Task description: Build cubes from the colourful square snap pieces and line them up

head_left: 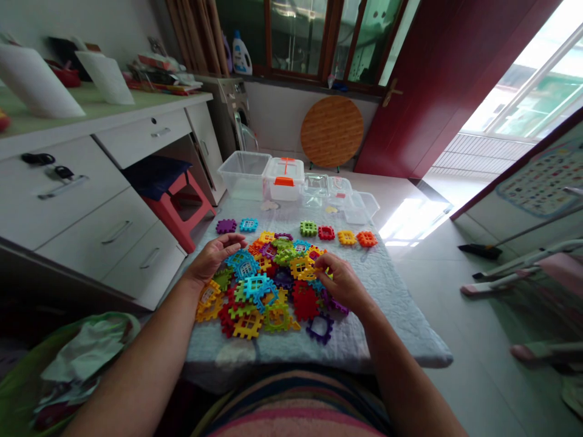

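Note:
A heap of colourful interlocking plastic building blocks (259, 285), many with window-like lattices, covers the near middle of the table. At the heap's right side, my right hand (344, 282) pinches a yellow building block (302, 267) by its right edge. My left hand (218, 256) hovers by the heap's left edge, fingers stretched and nothing visible in them, close to blue blocks (243, 265). Beyond the heap lie single blocks: purple (226, 226) and blue (249, 225) on the left, green (308, 228), red (326, 232), yellow (347, 237) and orange (367, 239) on the right.
Along the table's far side stand an open clear bin (245, 176), a lidded box with orange latches (285, 189) and smaller clear containers (316, 189). A pink stool (180, 203) and a white desk (109, 212) are at left. The cloth-covered table (396, 315) ends at right.

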The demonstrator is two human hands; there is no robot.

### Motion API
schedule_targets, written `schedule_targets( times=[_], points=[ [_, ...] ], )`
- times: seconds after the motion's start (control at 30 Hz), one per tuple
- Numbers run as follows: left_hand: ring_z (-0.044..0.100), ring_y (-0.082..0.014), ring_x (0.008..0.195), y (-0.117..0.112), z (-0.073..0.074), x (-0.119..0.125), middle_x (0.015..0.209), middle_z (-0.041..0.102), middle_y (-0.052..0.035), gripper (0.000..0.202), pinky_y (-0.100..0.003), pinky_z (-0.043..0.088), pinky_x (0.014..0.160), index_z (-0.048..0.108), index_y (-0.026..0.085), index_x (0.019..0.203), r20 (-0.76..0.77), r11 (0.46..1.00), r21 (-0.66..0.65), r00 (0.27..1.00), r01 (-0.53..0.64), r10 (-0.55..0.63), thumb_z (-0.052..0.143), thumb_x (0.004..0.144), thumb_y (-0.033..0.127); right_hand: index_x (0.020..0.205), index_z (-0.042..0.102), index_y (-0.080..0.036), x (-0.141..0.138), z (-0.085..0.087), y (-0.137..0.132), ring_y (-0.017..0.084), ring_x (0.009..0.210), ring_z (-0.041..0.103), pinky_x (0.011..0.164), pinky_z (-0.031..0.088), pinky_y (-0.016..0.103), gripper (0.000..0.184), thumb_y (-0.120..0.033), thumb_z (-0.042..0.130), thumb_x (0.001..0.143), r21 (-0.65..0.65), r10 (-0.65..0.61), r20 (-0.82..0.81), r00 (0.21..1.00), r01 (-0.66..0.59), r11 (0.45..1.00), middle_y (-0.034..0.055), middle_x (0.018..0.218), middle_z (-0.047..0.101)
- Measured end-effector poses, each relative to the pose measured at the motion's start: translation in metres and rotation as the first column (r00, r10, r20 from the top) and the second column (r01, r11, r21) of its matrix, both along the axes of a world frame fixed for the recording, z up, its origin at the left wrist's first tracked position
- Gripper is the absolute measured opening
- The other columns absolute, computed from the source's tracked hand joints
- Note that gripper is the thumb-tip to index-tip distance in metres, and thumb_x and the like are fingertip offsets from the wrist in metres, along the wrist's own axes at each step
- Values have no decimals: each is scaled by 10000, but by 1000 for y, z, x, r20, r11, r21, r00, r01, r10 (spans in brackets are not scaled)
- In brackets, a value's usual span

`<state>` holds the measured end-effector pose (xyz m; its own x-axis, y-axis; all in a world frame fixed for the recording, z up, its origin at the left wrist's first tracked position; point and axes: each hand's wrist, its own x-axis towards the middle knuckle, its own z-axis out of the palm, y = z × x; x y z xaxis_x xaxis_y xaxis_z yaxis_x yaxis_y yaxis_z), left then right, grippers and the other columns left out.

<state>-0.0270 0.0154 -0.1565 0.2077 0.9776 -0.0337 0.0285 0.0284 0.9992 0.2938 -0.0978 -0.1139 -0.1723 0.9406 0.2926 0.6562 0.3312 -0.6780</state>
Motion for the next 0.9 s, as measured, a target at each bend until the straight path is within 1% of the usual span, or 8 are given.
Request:
schedule_targets(
  times=[0.13,0.23,0.37,0.53,0.63,0.73,0.83,0.9],
  points=[
    [677,-219,944,3,-8,-3,961,745,-61,508,-313,497,868,682,176,1065,40,1000,0,999,-24,24,810,672,471,890,604,-213,-5,4,2,133,688,552,679,437,262,84,-175,542,848,-32,38,-40,998,-39,999,-10,770,634],
    [683,-212,902,3,-8,-3,948,745,-61,511,-300,511,811,685,174,1057,50,999,-10,998,-37,38,813,663,474,923,617,-214,-10,5,8,150,778,574,735,447,279,116,-160,538,857,6,57,18,998,-57,998,15,861,638],
    [682,-206,897,1,-5,-2,937,744,-56,487,-299,511,821,692,177,1032,61,999,-3,997,-39,39,815,657,462,999,603,-221,-13,-2,11,201,922,562,836,447,336,169,-164,567,844,80,-31,116,993,22,997,57,976,619],
    [682,-228,904,0,-2,0,934,743,-66,485,-323,519,814,681,174,1032,54,999,-13,998,-32,33,806,663,464,1043,571,-211,-16,-13,11,238,953,544,866,438,376,251,-151,584,799,62,-74,123,990,67,996,68,974,641],
    [681,-243,924,0,-2,-1,943,743,-76,495,-343,521,831,677,171,1033,43,999,-8,998,-36,36,804,660,471,999,564,-210,-20,-15,12,236,926,544,844,439,374,219,-147,565,790,51,-92,94,991,88,995,63,941,635],
    [682,-237,935,1,-2,-1,947,744,-72,489,-344,510,870,679,173,1030,38,999,2,999,-33,33,804,663,472,952,565,-209,-22,-12,12,218,861,545,802,436,356,195,-148,557,767,31,-98,72,993,96,995,45,871,614],
    [679,-238,947,1,-1,0,948,746,-73,497,-352,497,907,681,173,1032,18,1000,13,1000,-21,21,804,661,479,905,568,-209,-19,-6,9,187,785,532,751,422,327,165,-151,552,751,-28,-75,25,997,75,997,17,808,591],
    [673,-251,969,0,0,1,958,746,-78,515,-370,492,927,681,174,1029,-15,1000,20,1000,-12,12,806,647,495,897,567,-209,-14,-2,7,163,740,517,714,415,306,157,-164,557,747,-81,-70,-52,996,65,995,1,788,582]
  ],
)
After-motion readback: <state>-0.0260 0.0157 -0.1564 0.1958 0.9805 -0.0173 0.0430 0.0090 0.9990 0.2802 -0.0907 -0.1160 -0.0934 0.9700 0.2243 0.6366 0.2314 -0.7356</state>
